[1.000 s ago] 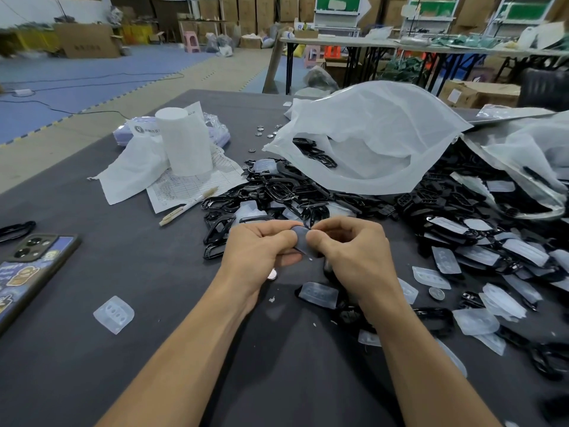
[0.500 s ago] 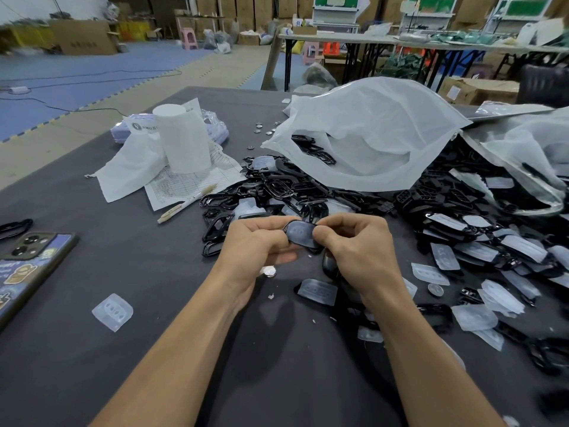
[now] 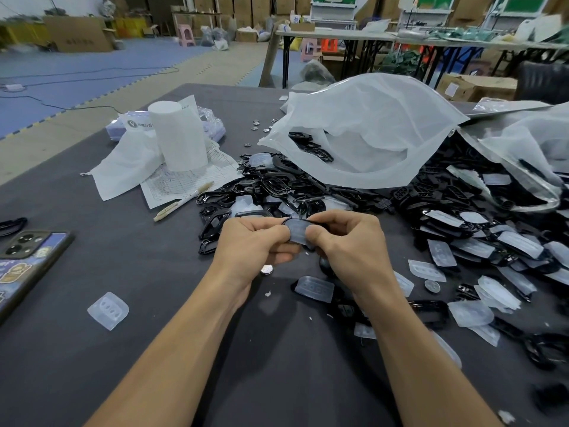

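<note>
My left hand [image 3: 251,245] and my right hand [image 3: 348,241] meet above the middle of the dark table [image 3: 123,365]. Between them they pinch one small black plastic frame with a translucent pad [image 3: 297,231] laid over it, thumbs pressing on the pad from each side. Behind the hands lies a heap of black frames [image 3: 277,186]. To the right spreads a pile of frames fitted with pads [image 3: 492,241]. A loose pad [image 3: 315,288] and a coin cell [image 3: 266,269] lie on the table just below the hands.
A big white plastic bag [image 3: 363,131] lies open behind the heap. A white paper roll [image 3: 178,137], a printed sheet [image 3: 184,183] and a pen [image 3: 181,201] lie at the back left. A phone [image 3: 27,260] lies at the left edge, a lone pad [image 3: 107,309] near it.
The piece between my hands has turned from end-on to flat, its padded face now showing; my thumbs have shifted onto it. Both hands stayed in place.
</note>
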`<move>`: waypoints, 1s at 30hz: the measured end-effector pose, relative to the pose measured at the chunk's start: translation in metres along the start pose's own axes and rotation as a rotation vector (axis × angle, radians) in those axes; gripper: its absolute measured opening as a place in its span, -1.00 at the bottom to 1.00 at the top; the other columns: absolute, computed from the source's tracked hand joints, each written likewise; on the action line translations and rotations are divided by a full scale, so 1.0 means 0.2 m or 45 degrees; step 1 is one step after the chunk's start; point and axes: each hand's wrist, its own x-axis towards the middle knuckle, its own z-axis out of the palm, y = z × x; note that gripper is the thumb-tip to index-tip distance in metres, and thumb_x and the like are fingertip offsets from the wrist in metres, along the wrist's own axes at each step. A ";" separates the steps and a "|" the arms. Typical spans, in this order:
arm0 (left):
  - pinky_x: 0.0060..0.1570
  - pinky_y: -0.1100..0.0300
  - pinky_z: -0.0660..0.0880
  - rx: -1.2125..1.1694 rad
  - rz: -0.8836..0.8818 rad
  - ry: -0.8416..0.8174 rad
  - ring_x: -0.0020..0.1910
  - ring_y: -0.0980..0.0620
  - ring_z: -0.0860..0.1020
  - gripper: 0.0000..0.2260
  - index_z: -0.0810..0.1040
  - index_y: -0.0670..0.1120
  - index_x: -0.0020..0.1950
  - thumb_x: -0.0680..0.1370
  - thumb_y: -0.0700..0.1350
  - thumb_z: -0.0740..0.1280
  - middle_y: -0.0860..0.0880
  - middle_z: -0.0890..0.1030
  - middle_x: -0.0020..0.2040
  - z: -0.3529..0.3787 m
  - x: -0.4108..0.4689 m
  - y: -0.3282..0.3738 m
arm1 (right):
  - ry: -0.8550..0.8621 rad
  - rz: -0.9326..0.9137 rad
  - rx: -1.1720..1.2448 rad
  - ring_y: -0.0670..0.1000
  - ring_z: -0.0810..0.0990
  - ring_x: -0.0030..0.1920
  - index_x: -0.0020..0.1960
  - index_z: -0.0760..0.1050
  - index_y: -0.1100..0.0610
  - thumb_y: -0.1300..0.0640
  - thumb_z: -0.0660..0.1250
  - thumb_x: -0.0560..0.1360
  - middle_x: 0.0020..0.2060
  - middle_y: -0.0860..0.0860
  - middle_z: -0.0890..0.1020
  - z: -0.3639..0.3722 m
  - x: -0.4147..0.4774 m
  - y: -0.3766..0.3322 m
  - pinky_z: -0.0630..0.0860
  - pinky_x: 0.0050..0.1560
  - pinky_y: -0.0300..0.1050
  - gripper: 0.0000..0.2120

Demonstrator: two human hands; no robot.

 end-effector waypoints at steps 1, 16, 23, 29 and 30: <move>-0.33 0.25 0.62 -0.004 0.000 0.004 -0.29 -0.02 0.74 -0.86 0.72 -0.18 -0.14 0.52 -0.37 0.41 -0.14 0.74 -0.26 0.00 0.00 0.00 | 0.002 -0.003 0.001 -0.11 0.61 -0.38 -0.15 0.71 -0.14 0.07 0.48 0.37 -0.37 -0.04 0.71 0.00 0.00 0.00 0.54 -0.26 -0.06 -0.88; -0.27 0.25 0.63 0.080 0.020 -0.069 -0.26 0.00 0.74 -0.90 0.74 -0.19 -0.07 0.55 -0.31 0.44 -0.16 0.75 -0.20 -0.02 0.00 0.00 | 0.044 -0.057 -0.121 -0.18 0.57 -0.46 -0.19 0.70 -0.14 0.13 0.51 0.45 -0.41 -0.11 0.69 -0.02 0.00 0.00 0.49 -0.33 -0.23 -0.85; -0.29 0.24 0.63 0.077 0.027 -0.055 -0.29 -0.01 0.73 -0.89 0.73 -0.23 -0.04 0.56 -0.36 0.41 -0.14 0.75 -0.24 -0.01 0.00 0.00 | 0.022 -0.024 -0.075 -0.20 0.58 -0.40 -0.17 0.69 -0.12 0.15 0.54 0.40 -0.36 -0.12 0.71 0.01 -0.01 0.00 0.47 -0.34 -0.29 -0.84; -0.36 0.27 0.59 0.125 0.061 -0.004 -0.37 0.02 0.70 -0.88 0.73 -0.26 -0.06 0.54 -0.39 0.41 -0.13 0.72 -0.30 0.00 0.01 -0.02 | -0.010 0.010 -0.043 -0.15 0.58 -0.42 -0.19 0.69 -0.11 0.25 0.51 0.42 -0.39 -0.07 0.70 0.01 0.00 0.00 0.49 -0.34 -0.25 -0.76; -0.37 0.26 0.59 0.127 0.065 0.015 -0.38 0.02 0.69 -0.88 0.73 -0.26 -0.07 0.54 -0.40 0.41 -0.14 0.72 -0.30 0.00 0.01 -0.02 | -0.019 0.015 -0.033 -0.13 0.58 -0.42 -0.19 0.69 -0.09 0.27 0.49 0.43 -0.39 -0.06 0.70 0.01 0.00 0.00 0.49 -0.34 -0.25 -0.75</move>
